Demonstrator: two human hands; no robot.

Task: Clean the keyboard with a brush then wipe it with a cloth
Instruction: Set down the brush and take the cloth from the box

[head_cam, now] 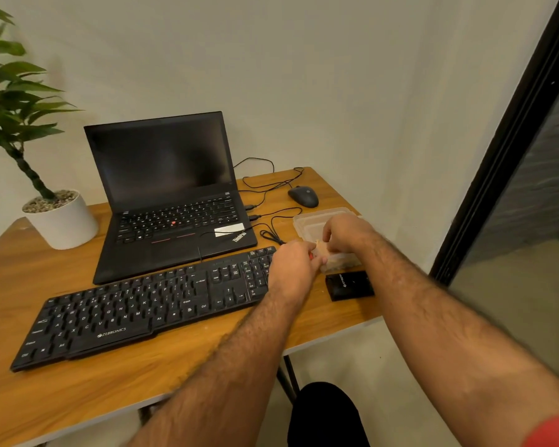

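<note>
A black Zebronics keyboard (136, 311) lies slanted across the wooden desk (117, 379). At its right end, my left hand (291, 266) and my right hand (347, 233) meet over a clear plastic container (307, 221). Both pinch a small brush (318, 248), of which only a red bit and a pale tan end show between the fingers. My left hand covers the keyboard's number pad corner. The inside of the container is mostly hidden by my right hand. No cloth is visible.
An open black ThinkPad laptop (171, 195) stands behind the keyboard, with cables (268, 233) running right to a dark mouse (304, 196). A small black box (349, 285) lies near the desk's right edge. A potted plant (58, 217) stands at the back left.
</note>
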